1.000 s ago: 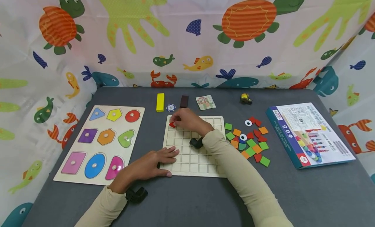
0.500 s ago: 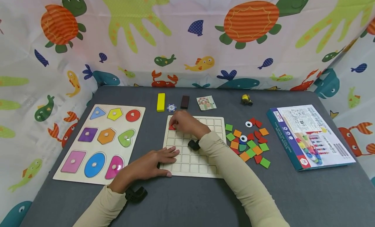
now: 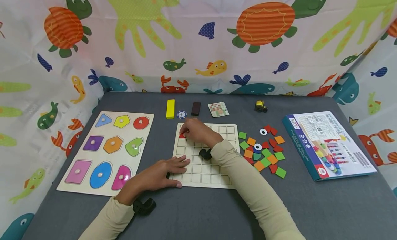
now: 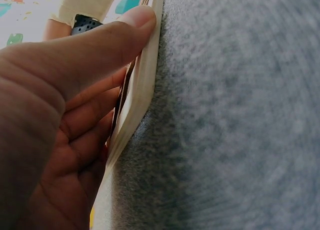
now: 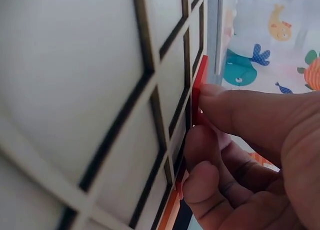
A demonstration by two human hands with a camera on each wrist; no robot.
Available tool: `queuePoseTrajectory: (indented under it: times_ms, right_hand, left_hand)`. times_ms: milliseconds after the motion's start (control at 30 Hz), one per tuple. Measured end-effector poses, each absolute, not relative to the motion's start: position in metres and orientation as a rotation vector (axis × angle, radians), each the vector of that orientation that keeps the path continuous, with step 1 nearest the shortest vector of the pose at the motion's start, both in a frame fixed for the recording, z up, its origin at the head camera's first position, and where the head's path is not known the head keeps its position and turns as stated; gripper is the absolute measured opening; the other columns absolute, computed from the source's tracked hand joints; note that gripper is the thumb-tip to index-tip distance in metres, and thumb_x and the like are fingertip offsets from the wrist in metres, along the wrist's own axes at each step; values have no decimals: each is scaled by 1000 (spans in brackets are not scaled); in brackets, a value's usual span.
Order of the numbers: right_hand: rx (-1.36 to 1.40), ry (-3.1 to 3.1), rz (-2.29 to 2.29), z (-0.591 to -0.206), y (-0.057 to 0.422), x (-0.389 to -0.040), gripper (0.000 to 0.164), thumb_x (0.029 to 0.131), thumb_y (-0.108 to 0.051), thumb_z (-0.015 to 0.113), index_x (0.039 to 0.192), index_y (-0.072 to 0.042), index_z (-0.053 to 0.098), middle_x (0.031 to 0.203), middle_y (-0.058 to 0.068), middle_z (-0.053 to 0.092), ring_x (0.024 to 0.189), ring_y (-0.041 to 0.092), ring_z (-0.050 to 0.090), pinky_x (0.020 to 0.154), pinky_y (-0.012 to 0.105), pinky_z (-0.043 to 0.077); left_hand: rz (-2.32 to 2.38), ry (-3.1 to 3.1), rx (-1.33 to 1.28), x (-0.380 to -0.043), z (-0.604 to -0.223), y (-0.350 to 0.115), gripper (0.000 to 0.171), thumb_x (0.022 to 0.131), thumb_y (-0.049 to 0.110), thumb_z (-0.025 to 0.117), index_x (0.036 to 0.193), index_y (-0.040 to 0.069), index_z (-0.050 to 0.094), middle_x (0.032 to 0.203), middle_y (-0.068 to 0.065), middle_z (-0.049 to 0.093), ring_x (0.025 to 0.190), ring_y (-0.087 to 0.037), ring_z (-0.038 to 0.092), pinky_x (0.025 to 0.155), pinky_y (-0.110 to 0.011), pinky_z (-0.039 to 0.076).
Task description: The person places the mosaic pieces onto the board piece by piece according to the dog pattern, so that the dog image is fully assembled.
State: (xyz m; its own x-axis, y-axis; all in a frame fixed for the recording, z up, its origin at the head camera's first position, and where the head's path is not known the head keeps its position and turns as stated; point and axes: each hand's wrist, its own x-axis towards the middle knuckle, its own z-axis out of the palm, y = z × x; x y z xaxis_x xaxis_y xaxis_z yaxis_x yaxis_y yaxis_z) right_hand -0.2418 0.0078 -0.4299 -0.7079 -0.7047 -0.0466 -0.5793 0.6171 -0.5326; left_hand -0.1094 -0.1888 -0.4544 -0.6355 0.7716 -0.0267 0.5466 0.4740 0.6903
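My right hand (image 3: 199, 131) is over the far left corner of a pale wooden grid board (image 3: 193, 167). Its thumb and fingertips pinch a red tile (image 5: 201, 82), which lies against the squares in the right wrist view; part of the tile is covered by the fingers. My left hand (image 3: 159, 174) rests on the near left edge of the same board, fingers straight across it. In the left wrist view the left thumb (image 4: 115, 37) lies along the board's edge (image 4: 142, 74).
Loose red, green and orange tiles (image 3: 265, 161) lie right of the board, beside a boxed set (image 3: 332, 143). A shape puzzle (image 3: 83, 157) stands left. Behind are a yellow block (image 3: 170, 108), a chip (image 3: 181, 114), a dark block (image 3: 195, 108), a picture card (image 3: 218, 109) and a small toy (image 3: 261, 106).
The red tile, tilted in my right fingers a second ago, now sits lower and flatter on the board's corner. My right forearm has shifted slightly left; the left hand stays put.
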Motion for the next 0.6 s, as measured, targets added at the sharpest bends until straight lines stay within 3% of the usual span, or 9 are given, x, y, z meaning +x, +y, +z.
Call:
queuePoseTrajectory:
  times_ms: [267, 600]
  right_hand:
    - [-988, 2581, -867, -418, 23, -240, 20, 95, -3, 60, 111, -2, 73, 109, 9, 67, 103, 22, 61, 86, 32, 50]
    - [-890, 2655, -943, -411, 64, -240, 21, 97, -3, 57, 111, -2, 73, 107, 10, 66, 97, 23, 61, 82, 36, 50]
  left_hand:
    - [951, 2410, 1171, -108, -458, -188, 60, 86, 33, 75, 136, 5, 57, 149, -4, 43, 142, -26, 27, 109, -49, 30]
    - [945, 2412, 1139, -108, -456, -188, 61, 85, 33, 76, 137, 6, 56, 149, -2, 43, 143, -24, 26, 109, -48, 30]
